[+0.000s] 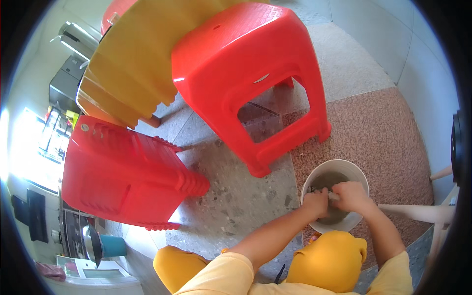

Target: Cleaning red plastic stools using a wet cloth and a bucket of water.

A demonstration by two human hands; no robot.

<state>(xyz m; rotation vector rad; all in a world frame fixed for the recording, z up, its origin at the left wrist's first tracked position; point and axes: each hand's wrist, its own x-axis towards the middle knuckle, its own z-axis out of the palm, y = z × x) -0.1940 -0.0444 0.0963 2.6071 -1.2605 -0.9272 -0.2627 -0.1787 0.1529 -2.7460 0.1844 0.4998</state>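
A white bucket point(309, 175) holding murky grey water point(326, 179) stands on the floor in front of me. Both of my hands are over its opening. My left hand point(316, 202) is closed on a greyish wet cloth point(333, 195), which also runs into my right hand point(348, 195). The hands are close together, and a short pale twist of the cloth shows between them. A small darker part of it sticks out beyond the left hand's fingers. Most of the cloth is hidden inside the fists.
A red plastic stool point(221, 70) stands beyond the bucket, beside a table with a yellow scalloped cover point(136, 62). Stacked red stools point(121, 173) are at the left. Pale wooden legs point(409, 212) stand at the right. A teal bin point(112, 245) is at the lower left.
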